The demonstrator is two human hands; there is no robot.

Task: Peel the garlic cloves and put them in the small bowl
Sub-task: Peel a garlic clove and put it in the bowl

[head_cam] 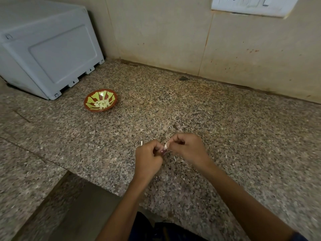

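Both hands, left hand (149,156) and right hand (188,148), pinch one small pale garlic clove (165,146) mid-peel; far left, the red-and-green patterned small bowl (90,106) already holds peeled cloves (102,104)

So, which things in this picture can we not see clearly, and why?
- Garlic clove: head view; mostly covered by the fingers of the left hand and right hand, so how much is peeled cannot be told.
- Peeled cloves in the small bowl: too small to count.
- Skin scraps on the counter: tiny, and blurred.
- Switch plate: cut off by the top edge.
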